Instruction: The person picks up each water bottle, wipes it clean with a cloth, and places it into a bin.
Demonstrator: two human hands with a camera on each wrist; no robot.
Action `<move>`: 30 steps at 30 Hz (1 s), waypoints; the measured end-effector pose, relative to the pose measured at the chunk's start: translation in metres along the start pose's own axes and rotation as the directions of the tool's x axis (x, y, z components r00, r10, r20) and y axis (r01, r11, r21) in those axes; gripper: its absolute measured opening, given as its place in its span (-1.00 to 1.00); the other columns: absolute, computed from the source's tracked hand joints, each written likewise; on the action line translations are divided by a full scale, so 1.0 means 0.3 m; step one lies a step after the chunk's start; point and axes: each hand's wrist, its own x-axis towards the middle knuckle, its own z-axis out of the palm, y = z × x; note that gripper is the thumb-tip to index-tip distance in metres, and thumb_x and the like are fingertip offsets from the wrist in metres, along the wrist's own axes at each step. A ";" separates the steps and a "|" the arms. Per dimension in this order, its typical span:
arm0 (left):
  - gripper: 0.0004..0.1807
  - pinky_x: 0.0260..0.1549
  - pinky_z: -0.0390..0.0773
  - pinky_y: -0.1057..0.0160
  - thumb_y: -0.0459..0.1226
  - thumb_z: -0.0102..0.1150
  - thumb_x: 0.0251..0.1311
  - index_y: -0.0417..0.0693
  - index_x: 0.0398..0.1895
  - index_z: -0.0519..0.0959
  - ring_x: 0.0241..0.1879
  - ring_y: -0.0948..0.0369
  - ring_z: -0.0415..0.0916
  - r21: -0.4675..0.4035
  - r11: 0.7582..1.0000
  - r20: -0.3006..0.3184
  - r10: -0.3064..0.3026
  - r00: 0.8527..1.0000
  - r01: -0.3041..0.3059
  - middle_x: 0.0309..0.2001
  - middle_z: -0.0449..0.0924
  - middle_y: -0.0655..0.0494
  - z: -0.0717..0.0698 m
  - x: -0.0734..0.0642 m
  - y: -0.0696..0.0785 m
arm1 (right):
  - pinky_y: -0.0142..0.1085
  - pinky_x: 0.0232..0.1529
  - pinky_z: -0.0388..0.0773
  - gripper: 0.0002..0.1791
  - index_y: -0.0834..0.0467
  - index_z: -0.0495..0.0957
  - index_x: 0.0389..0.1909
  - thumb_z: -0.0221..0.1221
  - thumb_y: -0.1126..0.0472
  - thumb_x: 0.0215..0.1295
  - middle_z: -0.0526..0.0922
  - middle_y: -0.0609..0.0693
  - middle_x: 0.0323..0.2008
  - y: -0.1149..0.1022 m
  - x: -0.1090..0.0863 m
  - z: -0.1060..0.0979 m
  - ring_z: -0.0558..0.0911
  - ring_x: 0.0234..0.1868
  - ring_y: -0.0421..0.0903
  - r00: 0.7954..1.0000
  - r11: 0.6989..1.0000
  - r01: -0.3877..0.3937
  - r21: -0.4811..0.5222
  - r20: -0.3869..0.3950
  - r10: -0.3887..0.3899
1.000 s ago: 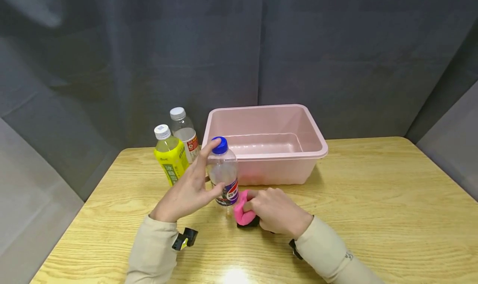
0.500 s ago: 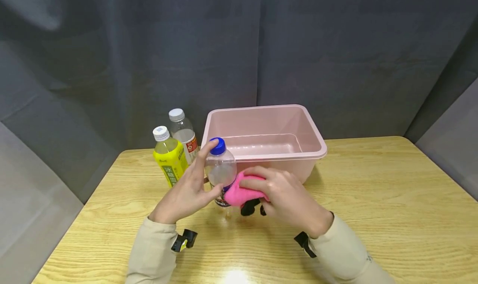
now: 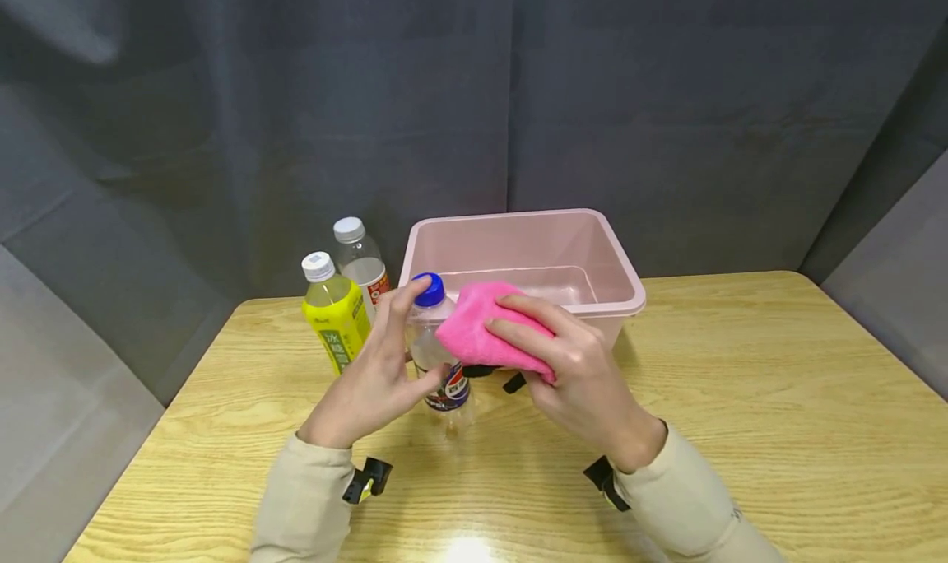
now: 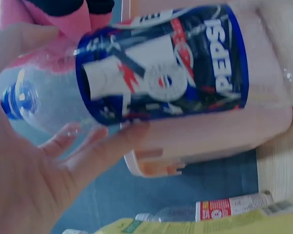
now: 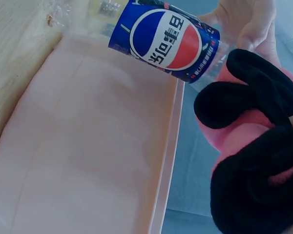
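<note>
While gripping Pepsi bottle (image 3: 427,349) in curled left hand (image 3: 376,378), pinches cloth (image 3: 485,328) in right hand (image 3: 581,382), at bottle's shoulder.

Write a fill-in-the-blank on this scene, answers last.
1. The right hand grips a soft black-and-____ cloth.
2. The left hand holds a clear plastic bottle with a ____ cap.
3. In the left wrist view, big white letters on its dark label spell ____.
4. The yellow-labelled plastic bottle has a ____ screw top.

Answers: pink; blue; PEPSI; white.
</note>
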 end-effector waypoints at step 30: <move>-0.04 0.14 0.55 -0.14 -0.36 0.31 0.30 0.20 0.59 -0.08 0.37 -0.13 0.31 -0.126 0.991 0.067 -0.047 0.997 0.055 0.53 0.09 -0.16 0.001 0.003 -0.012 | -0.30 0.21 0.52 -0.60 0.33 0.70 -0.08 0.17 0.61 0.05 0.65 0.29 0.02 0.015 0.013 -0.006 0.64 0.03 0.22 0.965 0.990 -0.011 0.138 -0.256 0.047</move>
